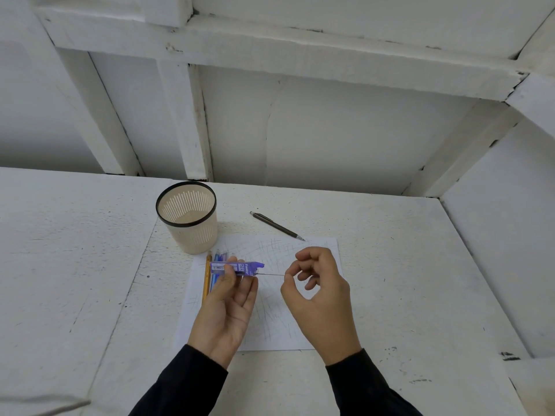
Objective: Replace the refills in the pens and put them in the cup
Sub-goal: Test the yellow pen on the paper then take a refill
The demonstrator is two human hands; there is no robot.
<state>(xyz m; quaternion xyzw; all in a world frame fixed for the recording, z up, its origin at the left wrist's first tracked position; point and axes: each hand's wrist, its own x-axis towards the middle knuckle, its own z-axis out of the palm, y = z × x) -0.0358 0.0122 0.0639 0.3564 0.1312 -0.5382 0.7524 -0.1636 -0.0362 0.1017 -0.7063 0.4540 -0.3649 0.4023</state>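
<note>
One lead (271, 275) half out of case (237, 268), pinched by R hand (315, 283); L hand (228, 298) grips case over paper (300, 319), mid-bench. Step: pulling refill. Next, prob: free lead w/o snapping, take pen (277, 226) near cup (188, 216).

White painted table (390, 265), rough speckled surface, a seam running down its left part. Behind it a white wall (330, 130) with thick white framing: horizontal beam (270, 55) on top, vertical post (195, 121) and angled struts. Paint chipped and cracked at joints. White side panel (504, 220) on the right. Light even, diffuse.
</note>
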